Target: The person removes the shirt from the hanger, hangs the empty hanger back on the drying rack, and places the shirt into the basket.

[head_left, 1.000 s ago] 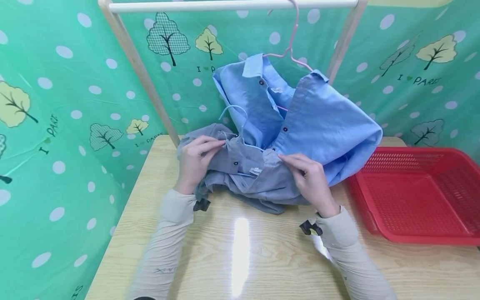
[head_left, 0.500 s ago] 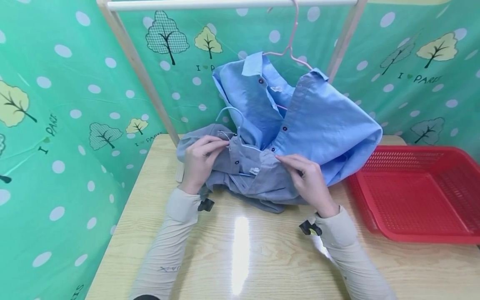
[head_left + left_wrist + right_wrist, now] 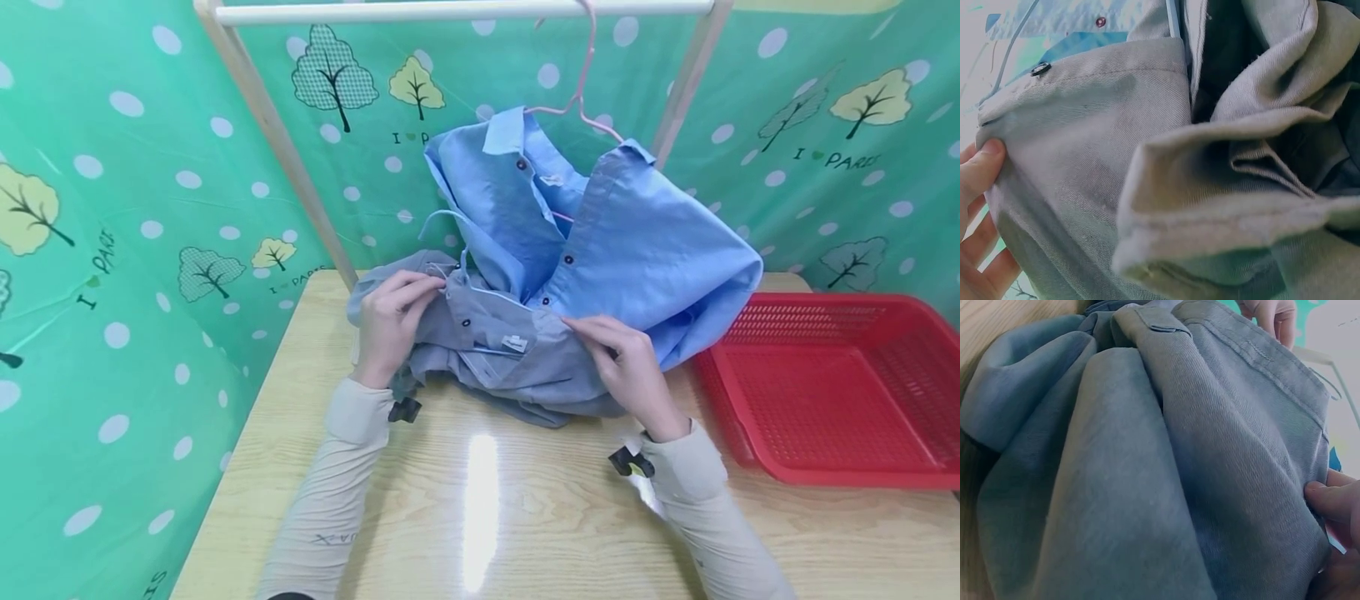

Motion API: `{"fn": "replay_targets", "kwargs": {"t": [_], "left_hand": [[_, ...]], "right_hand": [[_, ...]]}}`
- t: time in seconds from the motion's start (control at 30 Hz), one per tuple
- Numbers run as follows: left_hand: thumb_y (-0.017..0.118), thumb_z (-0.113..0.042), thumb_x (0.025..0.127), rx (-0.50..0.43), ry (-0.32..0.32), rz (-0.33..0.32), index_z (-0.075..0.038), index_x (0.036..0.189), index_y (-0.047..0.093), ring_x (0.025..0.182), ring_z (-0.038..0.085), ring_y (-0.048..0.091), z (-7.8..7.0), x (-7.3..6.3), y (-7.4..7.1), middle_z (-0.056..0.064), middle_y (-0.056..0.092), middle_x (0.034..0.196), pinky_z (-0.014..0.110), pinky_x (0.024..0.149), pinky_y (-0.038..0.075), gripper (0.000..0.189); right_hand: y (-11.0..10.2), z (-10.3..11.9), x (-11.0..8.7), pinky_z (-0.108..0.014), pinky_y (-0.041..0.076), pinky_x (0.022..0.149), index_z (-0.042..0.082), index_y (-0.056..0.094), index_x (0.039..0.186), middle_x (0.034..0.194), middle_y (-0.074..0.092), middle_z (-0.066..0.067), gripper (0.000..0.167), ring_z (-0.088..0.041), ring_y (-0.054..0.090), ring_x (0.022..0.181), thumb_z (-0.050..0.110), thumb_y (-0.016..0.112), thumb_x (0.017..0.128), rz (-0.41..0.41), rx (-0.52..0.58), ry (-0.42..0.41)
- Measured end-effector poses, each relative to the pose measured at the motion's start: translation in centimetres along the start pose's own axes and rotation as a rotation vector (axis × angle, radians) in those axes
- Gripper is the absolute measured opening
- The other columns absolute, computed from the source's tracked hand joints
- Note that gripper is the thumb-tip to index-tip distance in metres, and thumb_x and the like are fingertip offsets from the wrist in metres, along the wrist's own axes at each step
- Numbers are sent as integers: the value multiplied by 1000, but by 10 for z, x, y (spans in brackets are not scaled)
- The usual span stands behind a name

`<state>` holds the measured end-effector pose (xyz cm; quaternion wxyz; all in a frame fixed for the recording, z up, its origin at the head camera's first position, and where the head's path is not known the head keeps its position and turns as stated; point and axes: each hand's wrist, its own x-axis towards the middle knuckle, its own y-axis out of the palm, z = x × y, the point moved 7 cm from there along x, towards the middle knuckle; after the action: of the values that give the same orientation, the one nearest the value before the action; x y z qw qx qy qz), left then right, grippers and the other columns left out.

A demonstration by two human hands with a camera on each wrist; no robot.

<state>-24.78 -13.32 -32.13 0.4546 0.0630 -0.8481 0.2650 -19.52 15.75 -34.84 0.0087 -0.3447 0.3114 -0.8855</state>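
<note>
A grey shirt (image 3: 517, 387) with dark buttons and a white label lies bunched on the table, a light blue hanger (image 3: 444, 212) inside its neck opening with the hook sticking up. My left hand (image 3: 386, 329) pinches the shirt's left edge near the collar; in the left wrist view the thumb (image 3: 984, 165) presses on the cloth. On the other side my right hand (image 3: 622, 362) pinches the right edge, and its thumb (image 3: 1332, 499) shows against the fabric in the right wrist view. Cloth hides most of the hanger's body.
Behind the grey shirt, a blue shirt (image 3: 660, 242) hangs on a pink hanger (image 3: 582, 83) from the white rail (image 3: 450, 11). A red plastic basket (image 3: 840, 400) stands at the right of the wooden table (image 3: 420, 517). A patterned green cloth (image 3: 112, 358) encloses the space.
Compared with half a second ago, my hands have moved slightly apart, left hand leftward and right hand rightward, widening the collar. The blue hanger's hook has tipped to the left.
</note>
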Motion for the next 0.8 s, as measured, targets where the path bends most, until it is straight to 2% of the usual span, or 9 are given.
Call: {"fn": "replay_targets", "kwargs": {"t": [0.23,0.57,0.8], "left_hand": [[72,-3,89,-8,-4,-35,-5,99,79,90,23,70,7,-1,-7,10,74,95,20,88,55,12],[71,-3,90,3,-18,-41,-5,99,79,89,23,70,9,-2,-11,10,74,94,18,85,54,12],[71,-3,89,10,-22,-53,-5,99,79,89,24,71,11,-1,-14,11,74,94,20,87,55,12]], "right_hand": [[-5,-6,-6,-14,49,99,11,74,117,109,75,-9,35,-25,69,106,-8,65,90,-14,-1,4],[-12,-11,-16,-10,48,97,12,74,117,112,75,-7,35,-24,70,106,-8,67,89,-7,-28,25],[-19,-17,-23,-10,48,96,9,75,114,107,75,-10,37,-10,68,107,-13,67,86,-30,-8,21]]}}
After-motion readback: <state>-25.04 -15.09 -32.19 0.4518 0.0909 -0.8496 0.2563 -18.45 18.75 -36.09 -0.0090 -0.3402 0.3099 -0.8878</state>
